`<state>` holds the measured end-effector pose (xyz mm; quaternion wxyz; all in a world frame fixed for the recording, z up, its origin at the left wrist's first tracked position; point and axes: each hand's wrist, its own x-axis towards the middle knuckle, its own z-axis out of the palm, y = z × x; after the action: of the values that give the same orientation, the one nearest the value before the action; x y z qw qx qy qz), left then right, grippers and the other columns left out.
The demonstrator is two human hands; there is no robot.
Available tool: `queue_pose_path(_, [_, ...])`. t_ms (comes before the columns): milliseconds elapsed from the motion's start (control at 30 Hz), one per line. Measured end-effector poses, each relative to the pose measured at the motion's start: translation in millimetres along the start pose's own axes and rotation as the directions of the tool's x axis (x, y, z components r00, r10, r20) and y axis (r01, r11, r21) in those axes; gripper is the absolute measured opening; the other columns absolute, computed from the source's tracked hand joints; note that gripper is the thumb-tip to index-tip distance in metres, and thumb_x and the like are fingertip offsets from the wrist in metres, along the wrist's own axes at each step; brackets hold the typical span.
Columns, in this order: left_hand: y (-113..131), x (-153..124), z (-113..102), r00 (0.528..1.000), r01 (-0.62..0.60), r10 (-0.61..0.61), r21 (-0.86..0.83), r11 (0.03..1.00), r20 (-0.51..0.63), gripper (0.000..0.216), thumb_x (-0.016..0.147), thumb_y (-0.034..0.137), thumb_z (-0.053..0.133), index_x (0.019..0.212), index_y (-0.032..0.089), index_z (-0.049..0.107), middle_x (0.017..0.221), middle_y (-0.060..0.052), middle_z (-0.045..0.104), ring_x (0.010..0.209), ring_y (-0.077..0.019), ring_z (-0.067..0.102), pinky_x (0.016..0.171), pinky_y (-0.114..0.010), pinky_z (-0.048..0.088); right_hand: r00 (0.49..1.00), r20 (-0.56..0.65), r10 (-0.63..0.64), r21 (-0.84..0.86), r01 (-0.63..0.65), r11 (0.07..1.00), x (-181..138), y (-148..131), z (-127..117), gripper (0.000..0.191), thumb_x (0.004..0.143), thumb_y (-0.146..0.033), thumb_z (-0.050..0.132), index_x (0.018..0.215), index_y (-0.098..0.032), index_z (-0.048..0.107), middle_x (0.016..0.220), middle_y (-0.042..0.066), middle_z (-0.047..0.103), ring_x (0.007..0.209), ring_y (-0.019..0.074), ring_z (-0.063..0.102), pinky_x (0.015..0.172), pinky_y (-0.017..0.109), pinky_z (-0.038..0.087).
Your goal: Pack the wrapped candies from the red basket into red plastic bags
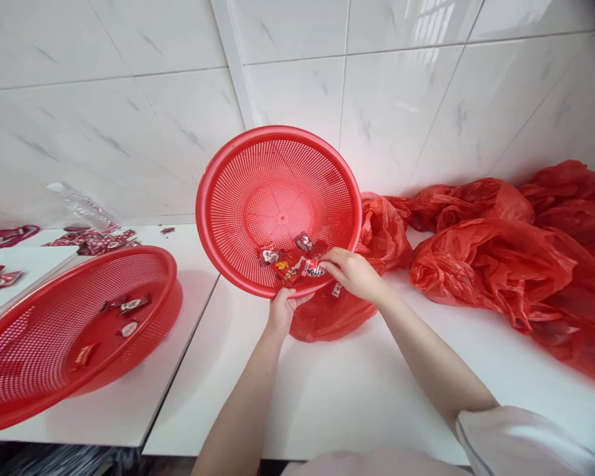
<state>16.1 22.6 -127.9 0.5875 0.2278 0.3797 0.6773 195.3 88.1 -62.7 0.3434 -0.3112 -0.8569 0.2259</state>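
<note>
A round red perforated basket (238,172) is tipped up on its edge, its open side facing me. My left hand (281,311) is closed on its lower rim and holds it tilted. Several small red-wrapped candies (287,261) lie gathered at the low inner edge. My right hand (352,272) reaches over that rim, fingers curled against the candies; what they grip, if anything, is hidden. Directly below the basket sits an open red plastic bag (327,314).
A second red basket (10,390) with a few candies lies flat at the left on the white table (357,390). More crumpled red plastic bags (496,264) spread along the right by the tiled wall. Loose candy wrappers (99,241) lie at the back left.
</note>
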Motion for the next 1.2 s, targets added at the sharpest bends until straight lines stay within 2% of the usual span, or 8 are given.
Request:
queue_pose_path(100, [0.9,0.0,1.0,1.000,-0.007,0.007,-0.015,1.000,-0.009,0.037,0.063,0.016,0.061,0.100,0.014,0.066,0.101,-0.007,0.073,0.110,-0.0326,0.062,0.094,-0.055,0.050,0.971,-0.058,0.232,0.376,-0.194,0.906,1.8,2.6,-1.7,0.035,0.094,-0.049,0.046,0.085,-0.019,0.063,0.074,0.002,0.062,0.068,0.0167,0.061,0.069,0.030,0.049])
queue_pose_path(200, [1.7,-0.3,2.2,1.000,-0.005,0.005,-0.019,1.000,-0.007,0.036,0.063,0.016,0.061,0.099,0.014,0.066,0.100,-0.007,0.073,0.109,-0.0321,0.062,0.094,-0.055,0.050,0.925,0.078,0.373,0.772,-0.292,0.565,3.0,5.0,-4.2,0.042,0.087,-0.059,0.051,0.088,-0.019,0.063,0.076,0.003,0.066,0.066,0.0170,0.065,0.067,0.031,0.054])
queue_pose_path(233, [1.9,-0.5,2.5,1.000,-0.004,0.004,-0.015,1.000,-0.003,0.036,0.063,0.016,0.061,0.099,0.013,0.067,0.100,-0.007,0.073,0.109,-0.0320,0.062,0.094,-0.054,0.050,0.916,0.118,0.383,0.829,-0.304,0.470,3.0,5.0,-5.4,0.041,0.084,-0.059,0.057,0.089,-0.019,0.063,0.077,0.003,0.067,0.066,0.0163,0.065,0.066,0.031,0.054])
queue_pose_path(300, [2.3,-0.7,2.7,1.000,0.000,0.000,-0.009,1.000,0.003,0.035,0.063,0.017,0.061,0.098,0.013,0.067,0.099,-0.007,0.073,0.109,-0.0321,0.062,0.093,-0.054,0.051,0.912,0.134,0.387,0.862,-0.300,0.408,2.4,3.5,-7.9,0.037,0.073,-0.050,0.073,0.090,-0.018,0.064,0.076,0.002,0.067,0.064,0.0138,0.064,0.064,0.027,0.054])
queue_pose_path(600, [2.1,-0.3,1.9,1.000,-0.005,0.005,-0.002,1.000,-0.006,0.033,0.062,0.017,0.061,0.094,0.013,0.068,0.097,-0.008,0.074,0.110,-0.0330,0.061,0.094,-0.054,0.051,0.907,-0.069,0.415,0.803,-0.196,0.562,2.7,2.6,-9.1,0.033,0.061,-0.035,0.085,0.075,-0.019,0.060,0.067,-0.005,0.059,0.059,0.0089,0.053,0.060,0.024,0.046])
queue_pose_path(900, [-4.9,-1.6,3.8,1.000,-0.010,0.009,-0.012,1.000,-0.027,0.037,0.061,0.017,0.063,0.098,0.013,0.066,0.099,-0.007,0.073,0.109,-0.0328,0.062,0.094,-0.054,0.050,0.884,-0.183,0.430,0.748,-0.158,0.644,2.4,-3.7,-13.0,0.033,0.068,-0.041,0.080,0.078,-0.020,0.055,0.075,-0.001,0.065,0.071,0.0169,0.068,0.061,0.026,0.050])
queue_pose_path(1067, [-8.6,-3.8,5.2,0.999,0.019,-0.019,-0.009,1.000,-0.034,0.038,0.061,0.017,0.065,0.099,0.013,0.066,0.095,-0.007,0.073,0.109,-0.0339,0.063,0.093,-0.054,0.051,0.825,-0.213,0.523,0.758,-0.197,0.621,2.5,-1.9,-21.8,0.045,0.063,-0.044,0.082,0.094,-0.023,0.055,0.082,-0.001,0.066,0.064,0.0142,0.064,0.055,0.025,0.052])
queue_pose_path(1200, [-14.1,-5.3,5.4,0.998,0.053,-0.053,-0.002,0.999,-0.041,0.037,0.062,0.019,0.064,0.098,0.014,0.066,0.097,-0.007,0.073,0.109,-0.0342,0.062,0.091,-0.051,0.051,0.809,-0.312,0.499,0.718,-0.143,0.681,-4.5,-0.7,-38.4,0.041,0.073,-0.058,0.070,0.093,-0.024,0.061,0.082,0.003,0.064,0.062,0.0153,0.059,0.055,0.029,0.050])
